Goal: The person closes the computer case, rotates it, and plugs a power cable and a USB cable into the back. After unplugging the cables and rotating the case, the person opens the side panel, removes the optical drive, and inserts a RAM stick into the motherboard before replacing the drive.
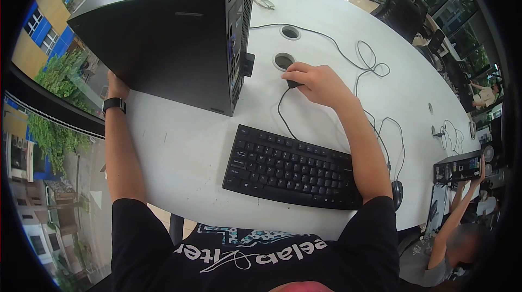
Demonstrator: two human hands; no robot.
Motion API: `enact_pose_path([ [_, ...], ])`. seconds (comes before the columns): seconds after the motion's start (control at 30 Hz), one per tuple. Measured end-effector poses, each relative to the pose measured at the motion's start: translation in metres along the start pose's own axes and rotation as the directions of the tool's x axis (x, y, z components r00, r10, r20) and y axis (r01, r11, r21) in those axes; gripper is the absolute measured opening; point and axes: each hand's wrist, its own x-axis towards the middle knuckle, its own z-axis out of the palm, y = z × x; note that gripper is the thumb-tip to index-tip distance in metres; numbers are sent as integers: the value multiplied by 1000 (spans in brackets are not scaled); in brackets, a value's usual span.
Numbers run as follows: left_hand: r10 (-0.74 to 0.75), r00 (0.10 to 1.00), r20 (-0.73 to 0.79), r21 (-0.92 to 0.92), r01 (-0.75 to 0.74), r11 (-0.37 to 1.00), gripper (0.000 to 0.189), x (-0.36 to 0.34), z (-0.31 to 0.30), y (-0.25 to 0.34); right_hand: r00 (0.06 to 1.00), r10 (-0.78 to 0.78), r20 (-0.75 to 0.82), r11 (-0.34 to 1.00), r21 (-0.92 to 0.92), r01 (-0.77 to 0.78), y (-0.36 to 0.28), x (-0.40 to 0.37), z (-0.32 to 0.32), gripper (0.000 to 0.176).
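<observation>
A black computer tower stands on the white table, its back panel with ports turned to the right. My left hand is against the tower's lower left edge and grips it there; most of its fingers are hidden behind the case. Between the fingertips of my right hand is a small black cable plug, a short way right of the back panel and apart from it. From it a thin cable runs down to the black keyboard, which lies under my right forearm.
Two round cable holes open in the white table. Another loose cable curls across the tabletop. A black mouse lies right of the keyboard, and glasses behind the tower. At far right a person handles another computer case.
</observation>
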Motion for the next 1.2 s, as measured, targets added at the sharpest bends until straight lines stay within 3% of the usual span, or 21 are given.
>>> enact_pose_path([
  [0.2,-1,1000,24,18,0,1000,51,2,-2,-1,1000,6,29,998,70,-8,-5,0,-10,18],
  [0.33,-5,999,35,13,4,1000,51,2,-3,-1,999,21,48,999,46,-23,1,-1,-2,19],
  [0.43,3,1000,24,33,-3,999,52,1,-1,-1,997,72,-16,987,143,-69,5,0,4,18],
  [0.5,10,1000,15,46,-10,999,53,1,-1,-1,979,85,-187,993,94,-68,9,2,11,18],
  [0.6,5,1000,15,44,-6,999,51,3,-5,-2,946,84,-312,987,158,-36,10,7,21,16],
  [0.63,17,999,27,59,-19,998,50,4,-7,-3,946,85,-312,987,158,-37,11,6,21,16],
  [0.7,30,999,41,74,-33,997,49,4,-6,-2,955,281,-99,931,272,-246,6,6,14,15],
  [0.93,15,1000,26,38,-16,999,49,2,-4,-1,959,254,-124,923,328,-202,7,1,19,13],
  [1.0,5,1000,30,20,-6,1000,49,1,-3,0,970,135,-203,958,276,-76,14,3,23,12],
  [1.1,0,1000,26,24,0,1000,49,2,-5,-1,956,259,-134,924,324,-205,14,3,18,11],
  [1.2,29,998,61,52,-33,998,48,2,-5,-1,963,255,-85,927,304,-219,13,5,9,11],
])
